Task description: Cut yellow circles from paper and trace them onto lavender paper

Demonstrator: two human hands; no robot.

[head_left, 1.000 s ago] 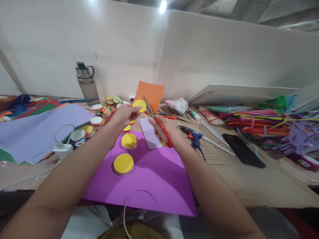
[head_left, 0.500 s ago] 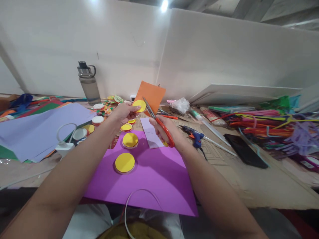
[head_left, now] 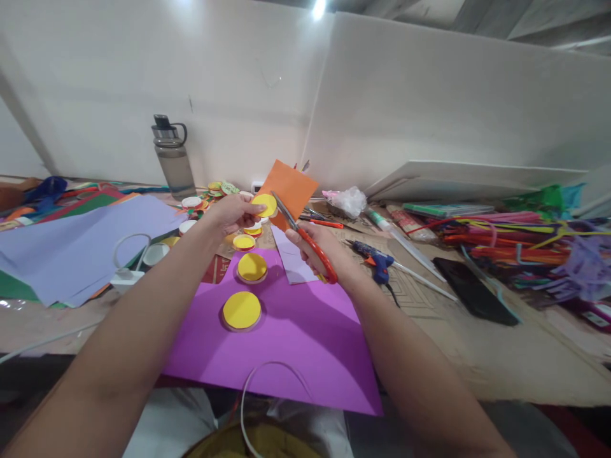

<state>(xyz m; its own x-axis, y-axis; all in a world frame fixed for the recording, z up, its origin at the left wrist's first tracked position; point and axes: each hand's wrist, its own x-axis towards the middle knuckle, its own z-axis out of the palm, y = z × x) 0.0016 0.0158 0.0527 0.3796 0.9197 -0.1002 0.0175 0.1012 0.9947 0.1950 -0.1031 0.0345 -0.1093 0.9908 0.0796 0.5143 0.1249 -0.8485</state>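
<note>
My left hand (head_left: pixel 237 213) pinches a yellow paper circle (head_left: pixel 265 205) together with a square of orange paper (head_left: pixel 291 189) behind it. In my right hand (head_left: pixel 317 247) are scissors (head_left: pixel 316 245) with red-orange handles. Their blades reach up to the right edge of the yellow circle, across the orange paper. Below my hands, round pieces topped with yellow, such as a near disc (head_left: pixel 242 310) and a farther disc (head_left: pixel 252 267), lie on a large purple sheet (head_left: pixel 296 343). A lilac paper strip (head_left: pixel 289 257) lies partly under my right hand.
To the right are a blue hot glue gun (head_left: pixel 380 264), a black phone (head_left: pixel 475 291) and a heap of coloured pipe cleaners (head_left: pixel 515 245). A water bottle (head_left: pixel 174 162) stands by the white wall. Lilac sheets (head_left: pixel 95 245) and a white charger (head_left: pixel 126 278) lie at left.
The orange paper has tilted and dropped slightly beside the scissor blades. The yellow circle has shifted a little down. The whole view has moved slightly; both hands keep their holds.
</note>
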